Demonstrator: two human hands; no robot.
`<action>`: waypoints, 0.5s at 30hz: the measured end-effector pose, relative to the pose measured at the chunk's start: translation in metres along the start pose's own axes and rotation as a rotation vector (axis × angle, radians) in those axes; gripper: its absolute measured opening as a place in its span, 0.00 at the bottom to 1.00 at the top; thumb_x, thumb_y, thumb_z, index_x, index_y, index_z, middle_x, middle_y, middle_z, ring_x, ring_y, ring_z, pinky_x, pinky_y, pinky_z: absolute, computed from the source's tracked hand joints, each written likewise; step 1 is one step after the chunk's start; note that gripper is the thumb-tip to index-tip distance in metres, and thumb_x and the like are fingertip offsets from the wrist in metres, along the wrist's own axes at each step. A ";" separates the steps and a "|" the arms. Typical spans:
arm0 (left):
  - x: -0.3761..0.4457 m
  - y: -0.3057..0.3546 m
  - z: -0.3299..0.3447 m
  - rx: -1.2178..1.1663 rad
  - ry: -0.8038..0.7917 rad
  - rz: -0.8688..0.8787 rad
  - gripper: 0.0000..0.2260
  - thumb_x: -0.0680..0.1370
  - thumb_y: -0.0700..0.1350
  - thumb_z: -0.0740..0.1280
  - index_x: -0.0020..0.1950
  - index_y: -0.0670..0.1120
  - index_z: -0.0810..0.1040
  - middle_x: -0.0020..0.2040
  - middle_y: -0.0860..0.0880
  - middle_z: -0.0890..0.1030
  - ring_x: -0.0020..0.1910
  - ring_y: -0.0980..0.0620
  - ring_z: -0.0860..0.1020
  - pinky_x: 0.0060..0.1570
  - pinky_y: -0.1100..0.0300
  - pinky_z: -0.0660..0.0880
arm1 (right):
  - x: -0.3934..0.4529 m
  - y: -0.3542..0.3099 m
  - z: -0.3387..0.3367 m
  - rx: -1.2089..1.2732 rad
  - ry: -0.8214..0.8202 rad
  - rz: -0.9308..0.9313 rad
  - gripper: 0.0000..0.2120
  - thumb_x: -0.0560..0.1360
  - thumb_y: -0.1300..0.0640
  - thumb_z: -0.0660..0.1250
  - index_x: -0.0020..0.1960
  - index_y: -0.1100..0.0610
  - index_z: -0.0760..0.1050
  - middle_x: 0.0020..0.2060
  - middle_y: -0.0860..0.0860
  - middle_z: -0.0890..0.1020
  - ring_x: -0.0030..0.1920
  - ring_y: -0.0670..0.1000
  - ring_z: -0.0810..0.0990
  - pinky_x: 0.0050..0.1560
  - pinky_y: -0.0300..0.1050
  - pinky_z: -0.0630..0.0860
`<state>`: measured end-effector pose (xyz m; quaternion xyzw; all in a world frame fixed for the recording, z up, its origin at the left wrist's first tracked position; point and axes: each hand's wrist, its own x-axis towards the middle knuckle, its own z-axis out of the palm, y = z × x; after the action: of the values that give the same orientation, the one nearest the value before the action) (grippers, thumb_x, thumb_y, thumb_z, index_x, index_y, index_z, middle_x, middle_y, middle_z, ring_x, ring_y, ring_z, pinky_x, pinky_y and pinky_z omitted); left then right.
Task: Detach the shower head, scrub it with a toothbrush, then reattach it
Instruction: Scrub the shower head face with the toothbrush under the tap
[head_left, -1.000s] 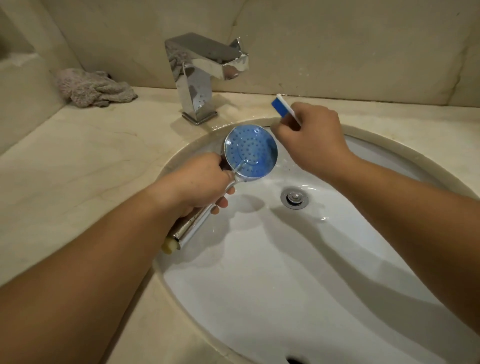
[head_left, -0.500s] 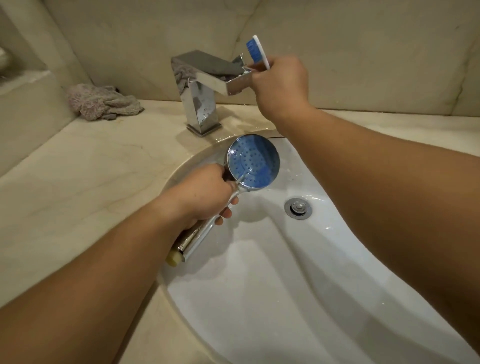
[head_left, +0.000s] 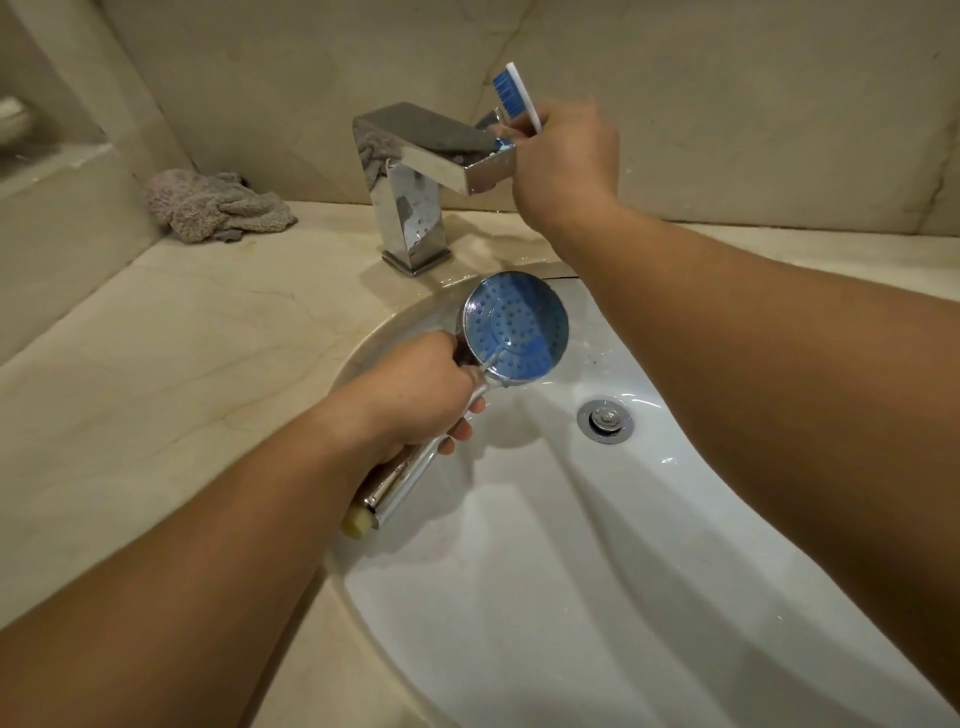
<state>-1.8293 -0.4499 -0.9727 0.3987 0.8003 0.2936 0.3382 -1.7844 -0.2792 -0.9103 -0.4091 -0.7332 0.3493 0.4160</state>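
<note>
My left hand (head_left: 415, 395) grips the chrome handle of the detached shower head (head_left: 514, 327) and holds it over the sink basin (head_left: 545, 597). Its round blue face points up and toward me. My right hand (head_left: 566, 156) is raised at the outlet end of the chrome faucet (head_left: 415, 156), touching it. That hand holds a toothbrush (head_left: 511, 93) with a white handle and blue bristles, its head sticking up above the fingers. The toothbrush is well clear of the shower head.
A crumpled grey-pink cloth (head_left: 213, 205) lies on the beige marble counter (head_left: 156, 364) at the back left, next to a raised ledge. The metal drain (head_left: 605, 420) sits in the white basin. A tiled wall closes off the back.
My right hand lifted the toothbrush away from the shower head's face and rose to the faucet's end. The left hand kept the shower head over the basin.
</note>
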 end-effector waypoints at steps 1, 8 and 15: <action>0.000 0.000 0.000 0.000 -0.003 -0.001 0.09 0.85 0.41 0.58 0.61 0.46 0.76 0.48 0.45 0.83 0.32 0.53 0.80 0.25 0.64 0.75 | 0.000 0.000 0.000 0.001 -0.001 0.002 0.06 0.77 0.53 0.68 0.42 0.48 0.79 0.41 0.47 0.83 0.44 0.47 0.81 0.50 0.47 0.79; -0.002 -0.001 0.002 0.020 -0.040 0.021 0.08 0.85 0.42 0.60 0.59 0.44 0.77 0.48 0.45 0.83 0.30 0.54 0.80 0.28 0.62 0.77 | 0.002 -0.001 -0.001 0.007 0.006 0.021 0.05 0.76 0.54 0.69 0.41 0.50 0.79 0.41 0.49 0.83 0.44 0.49 0.82 0.51 0.49 0.79; -0.003 0.000 0.004 0.026 -0.047 0.034 0.07 0.85 0.42 0.60 0.57 0.44 0.77 0.47 0.45 0.82 0.29 0.55 0.79 0.27 0.62 0.77 | 0.002 0.000 0.000 0.001 0.010 0.033 0.05 0.76 0.54 0.68 0.42 0.50 0.80 0.43 0.49 0.84 0.44 0.48 0.82 0.50 0.49 0.79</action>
<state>-1.8252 -0.4519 -0.9743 0.4234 0.7890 0.2794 0.3467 -1.7851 -0.2772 -0.9092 -0.4230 -0.7240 0.3544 0.4140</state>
